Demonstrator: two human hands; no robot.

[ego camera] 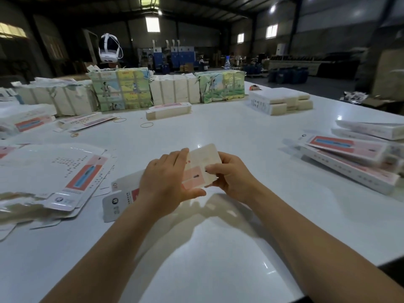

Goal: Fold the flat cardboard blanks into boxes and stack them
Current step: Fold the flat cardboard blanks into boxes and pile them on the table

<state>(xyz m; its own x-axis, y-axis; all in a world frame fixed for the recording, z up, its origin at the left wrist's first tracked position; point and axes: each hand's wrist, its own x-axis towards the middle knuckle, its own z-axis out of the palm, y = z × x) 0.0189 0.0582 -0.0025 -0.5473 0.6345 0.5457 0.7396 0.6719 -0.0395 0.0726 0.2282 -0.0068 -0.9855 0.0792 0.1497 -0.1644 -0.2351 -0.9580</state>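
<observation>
Cardboard blank (202,166): held just above the white table (218,248), between the flat-blank pile (54,171) and the folded boxes (354,158). Left hand (166,182) fingers extended along its near face, thumb beneath; right hand (229,178) fingertips pinch the far edge, seemingly to crease a panel.

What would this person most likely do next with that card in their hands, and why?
Probably press the raised flap down to close the fold: both hands, left hand and right hand, already hold the half-folded blank above the table, and finished boxes lie stacked at the right.
</observation>
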